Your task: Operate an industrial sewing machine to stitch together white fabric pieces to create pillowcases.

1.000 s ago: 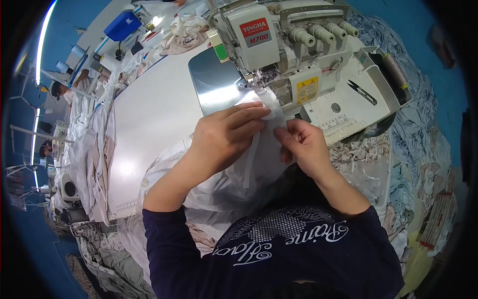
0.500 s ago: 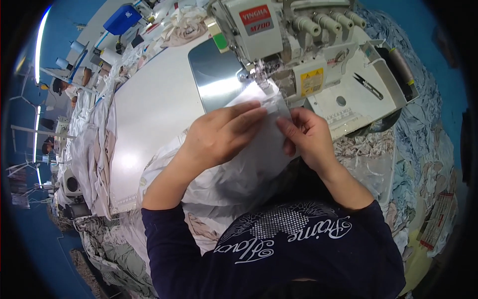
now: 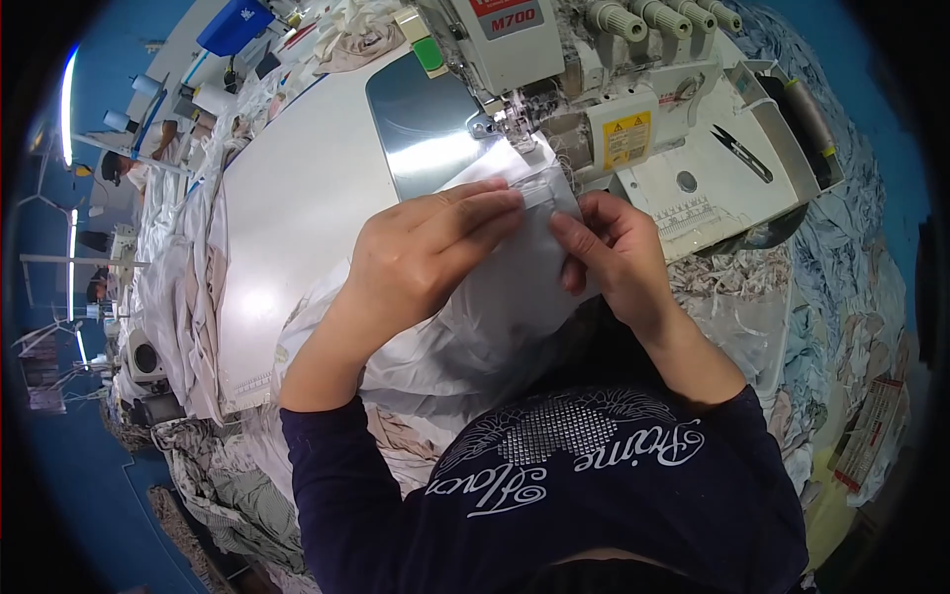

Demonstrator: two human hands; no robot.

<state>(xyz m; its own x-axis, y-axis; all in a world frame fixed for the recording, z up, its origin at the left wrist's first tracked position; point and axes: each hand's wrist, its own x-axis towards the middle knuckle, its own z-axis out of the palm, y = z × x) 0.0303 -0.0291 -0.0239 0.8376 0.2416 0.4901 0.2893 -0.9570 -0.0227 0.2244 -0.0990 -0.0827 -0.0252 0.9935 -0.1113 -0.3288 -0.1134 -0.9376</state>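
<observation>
White fabric (image 3: 515,262) runs from my lap up to the presser foot (image 3: 522,134) of a white overlock sewing machine (image 3: 515,45). Its upper end lies at the needle area, with a folded band across it. My left hand (image 3: 421,243) rests over the cloth's left part, fingers stretched out together toward the fold; its thumb is hidden. At the right edge, my right hand (image 3: 618,252) pinches the white fabric between thumb and fingers, just below the machine bed. The rest of the cloth hangs in loose folds beneath both wrists.
A pale work table (image 3: 287,218) extends left, with a shiny metal plate (image 3: 421,129) beside the needle. Black thread snips (image 3: 742,153) and a thread cone (image 3: 809,119) are at the right. Heaped garments (image 3: 831,257) lie on the right, more cloth (image 3: 198,307) on the left.
The machine and table sit slightly higher in the picture. Both hands keep nearly the same hold, and the fabric's upper end stays at the presser foot.
</observation>
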